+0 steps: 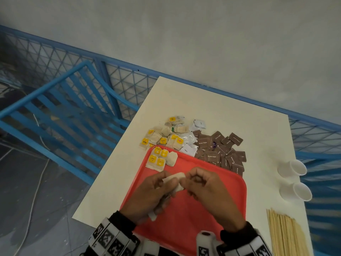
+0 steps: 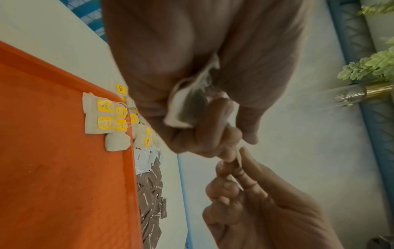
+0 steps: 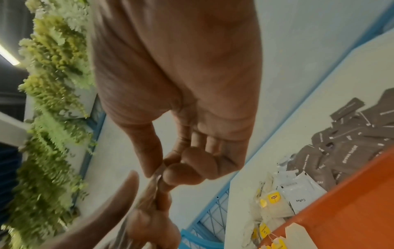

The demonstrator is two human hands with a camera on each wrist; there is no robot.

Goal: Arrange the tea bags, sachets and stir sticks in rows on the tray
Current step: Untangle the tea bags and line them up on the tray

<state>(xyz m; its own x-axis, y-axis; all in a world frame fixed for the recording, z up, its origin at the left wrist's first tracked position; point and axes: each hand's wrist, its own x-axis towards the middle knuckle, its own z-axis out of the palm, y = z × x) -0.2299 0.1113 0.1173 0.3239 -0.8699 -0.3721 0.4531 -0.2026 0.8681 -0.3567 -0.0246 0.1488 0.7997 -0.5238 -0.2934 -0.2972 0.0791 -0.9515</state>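
Note:
Both hands hover over the red tray (image 1: 212, 209). My left hand (image 1: 166, 181) and right hand (image 1: 191, 180) pinch one pale tea bag (image 1: 176, 182) between them, each at one end. A second tea bag (image 2: 187, 104) is tucked in the left palm under curled fingers. Several tea bags with yellow tags (image 1: 158, 158) and one plain tea bag (image 1: 172, 159) lie close together in the tray's far left corner. Loose tea bags (image 1: 166, 134), white coffee sachets (image 1: 190, 139) and brown sugar sachets (image 1: 221, 150) are heaped on the table beyond the tray. Wooden stir sticks (image 1: 284, 235) lie at the right.
Two white paper cups (image 1: 295, 169) lie on their sides at the white table's (image 1: 249, 117) right edge. A blue mesh fence (image 1: 129, 80) runs behind the table, and a blue slatted frame (image 1: 64, 108) leans at the left. The floor drops away close to the tray's left side.

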